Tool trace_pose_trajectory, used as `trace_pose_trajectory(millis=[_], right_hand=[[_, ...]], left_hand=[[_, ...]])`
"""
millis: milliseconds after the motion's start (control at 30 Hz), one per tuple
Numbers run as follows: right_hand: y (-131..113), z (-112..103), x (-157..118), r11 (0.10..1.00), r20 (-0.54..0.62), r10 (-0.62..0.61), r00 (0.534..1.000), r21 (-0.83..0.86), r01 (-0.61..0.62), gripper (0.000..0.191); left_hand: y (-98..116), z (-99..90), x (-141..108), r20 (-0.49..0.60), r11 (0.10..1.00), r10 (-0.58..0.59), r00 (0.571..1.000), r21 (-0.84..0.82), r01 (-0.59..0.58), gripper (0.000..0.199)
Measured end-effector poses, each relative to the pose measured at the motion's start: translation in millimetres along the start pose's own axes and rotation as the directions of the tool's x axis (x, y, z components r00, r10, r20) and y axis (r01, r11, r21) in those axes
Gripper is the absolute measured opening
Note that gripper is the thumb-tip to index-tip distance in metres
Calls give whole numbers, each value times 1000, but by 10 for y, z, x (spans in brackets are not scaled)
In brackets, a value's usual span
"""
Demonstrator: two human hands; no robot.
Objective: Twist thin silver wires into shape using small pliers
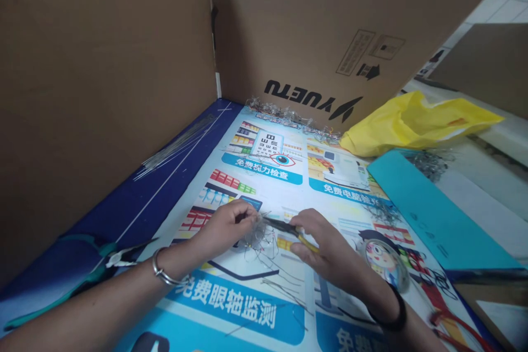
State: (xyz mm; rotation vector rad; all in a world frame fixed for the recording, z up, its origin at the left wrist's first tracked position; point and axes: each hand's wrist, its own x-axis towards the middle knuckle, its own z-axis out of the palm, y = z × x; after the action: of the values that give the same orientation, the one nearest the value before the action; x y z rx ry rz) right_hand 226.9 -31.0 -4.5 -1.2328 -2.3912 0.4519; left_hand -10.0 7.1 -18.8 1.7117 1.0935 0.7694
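My left hand (231,226) pinches thin silvery wire near the middle of the printed sheet. A small tangle of fine wire (256,237) with tiny beads or bits hangs just below its fingertips. My right hand (325,245) is wrapped around yellow-handled needle-nose pliers (285,225). The dark jaws point left and meet the wire at my left fingertips; whether they are closed on it is too small to tell. Several loose thin wires (284,286) lie on the sheet below my hands.
Cardboard walls (289,22) rise behind and left. Straight wires (177,146) and a teal-handled cutting tool (88,280) lie left. Wire pieces (284,113) line the back. On the right are a yellow bag (396,126), teal board (437,209), round clear container (383,264) and red-handled tool (454,322).
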Motion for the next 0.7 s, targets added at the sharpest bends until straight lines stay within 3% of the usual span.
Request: trace_pose_trajectory(millis=[267,700], right_hand=[[-134,-9,19,934,-74,21,997,-354,-46,29],[-216,18,29,904,-96,-50,994,-428,4,26]], left_hand=[[0,0,-5,-37,999,39,999,28,-38,16],[-1,4,-2,-10,999,29,1000,28,-29,14]])
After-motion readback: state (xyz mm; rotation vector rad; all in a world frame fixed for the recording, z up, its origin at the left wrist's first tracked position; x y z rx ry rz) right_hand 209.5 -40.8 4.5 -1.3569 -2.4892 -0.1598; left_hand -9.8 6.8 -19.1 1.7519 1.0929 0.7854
